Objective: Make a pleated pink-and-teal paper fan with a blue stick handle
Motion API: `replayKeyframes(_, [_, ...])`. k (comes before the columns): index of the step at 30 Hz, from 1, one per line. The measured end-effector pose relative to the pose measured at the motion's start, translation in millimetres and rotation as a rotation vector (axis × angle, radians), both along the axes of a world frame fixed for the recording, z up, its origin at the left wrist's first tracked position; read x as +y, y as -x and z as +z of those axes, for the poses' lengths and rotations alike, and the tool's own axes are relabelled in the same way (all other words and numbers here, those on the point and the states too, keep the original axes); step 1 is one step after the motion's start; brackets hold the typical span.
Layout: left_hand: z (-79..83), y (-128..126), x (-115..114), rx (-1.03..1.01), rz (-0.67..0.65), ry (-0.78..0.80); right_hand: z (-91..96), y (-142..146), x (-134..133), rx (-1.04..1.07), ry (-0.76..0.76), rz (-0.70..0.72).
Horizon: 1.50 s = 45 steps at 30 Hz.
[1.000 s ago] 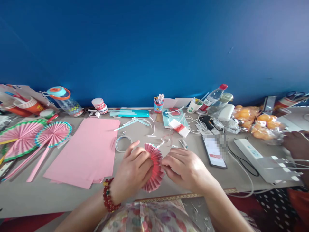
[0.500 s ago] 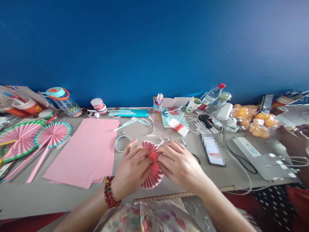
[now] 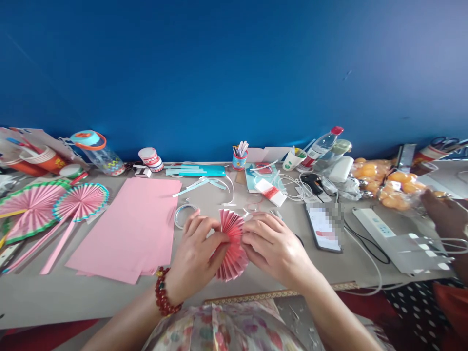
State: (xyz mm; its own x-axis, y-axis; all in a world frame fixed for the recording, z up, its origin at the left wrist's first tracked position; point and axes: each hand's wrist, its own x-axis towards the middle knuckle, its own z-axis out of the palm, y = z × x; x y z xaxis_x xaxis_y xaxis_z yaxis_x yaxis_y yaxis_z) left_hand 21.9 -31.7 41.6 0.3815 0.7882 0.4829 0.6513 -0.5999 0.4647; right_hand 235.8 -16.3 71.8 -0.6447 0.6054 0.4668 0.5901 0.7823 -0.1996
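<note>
Between my two hands is a pleated pink paper fan (image 3: 233,263), its folds spread out in a rounded shape just above the table. My left hand (image 3: 199,253) pinches it near the centre from the left, thumb and fingers closed on the paper. From the right, my right hand (image 3: 272,246) grips its edge with curled fingers, which hide part of the folds. A ring of clear tape (image 3: 176,217) lies just behind my left hand. To the left rests a stack of pink paper sheets (image 3: 135,224).
Two finished pleated fans (image 3: 81,202) lie at the far left. A phone (image 3: 323,228) and a power strip (image 3: 376,226) are on the right, near another person's hand (image 3: 444,214). Along the wall stand a water bottle (image 3: 102,156), a pen cup (image 3: 239,160) and bagged orange fruit (image 3: 398,187).
My left hand has shifted slightly left and its grip has turned, so more of the fan's upper folds show. My right hand stays on the fan's right edge.
</note>
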Motion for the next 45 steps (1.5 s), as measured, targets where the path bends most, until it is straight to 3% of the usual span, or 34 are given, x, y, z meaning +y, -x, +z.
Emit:
replayKeyframes(15, [5.9, -5.8, 4.0, 0.273, -0.025, -0.141, 0.5, 0.3, 0.6, -0.014, -0.032, -0.005])
replayKeyframes(31, [8.9, -5.8, 9.5, 0.293, 0.011, -0.197, 2.4, -0.9, 1.0, 0.02, -0.067, -0.019])
replayKeyframes(38, [10.0, 1.2, 9.4, 0.229, -0.039, -0.202, 3.0, -2.3, 1.7, 0.013, -0.075, -0.03])
replayKeyframes(45, [4.6, 3.8, 9.6, 0.288, -0.051, -0.199, 2.5, -1.9, 3.3, 0.018, -0.085, -0.03])
